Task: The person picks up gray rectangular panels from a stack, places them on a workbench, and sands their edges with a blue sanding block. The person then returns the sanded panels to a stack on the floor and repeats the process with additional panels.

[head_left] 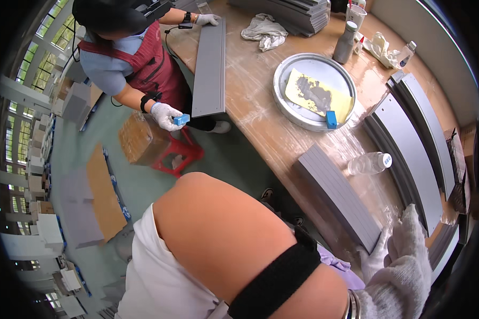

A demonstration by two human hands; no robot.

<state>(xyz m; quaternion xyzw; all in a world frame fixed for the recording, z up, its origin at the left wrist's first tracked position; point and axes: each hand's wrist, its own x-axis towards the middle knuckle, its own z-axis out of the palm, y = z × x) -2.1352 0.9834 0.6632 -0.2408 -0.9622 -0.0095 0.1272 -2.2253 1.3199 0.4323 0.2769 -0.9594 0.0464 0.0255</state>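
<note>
My left arm crosses the view from the lower left with a black strap round it. It ends in my left hand (404, 271), in a white knit glove, fingers stretched out and holding nothing that shows. Beside it, partly hidden behind it, my right hand (375, 259), also in a white glove, grips the near end of a grey grooved panel (338, 196). This panel lies along the table's near edge. A clear bottle (368, 164) with a white cap lies just beyond it, on its side.
A co-worker in a red apron (159, 64) holds a long grey panel (210, 69) and a blue block (181, 119). A round lid (278, 101) bears a yellow sheet with grey paste and another blue block (331, 119). Long panels (407, 143) are stacked at right; a rag (265, 33) lies farther back.
</note>
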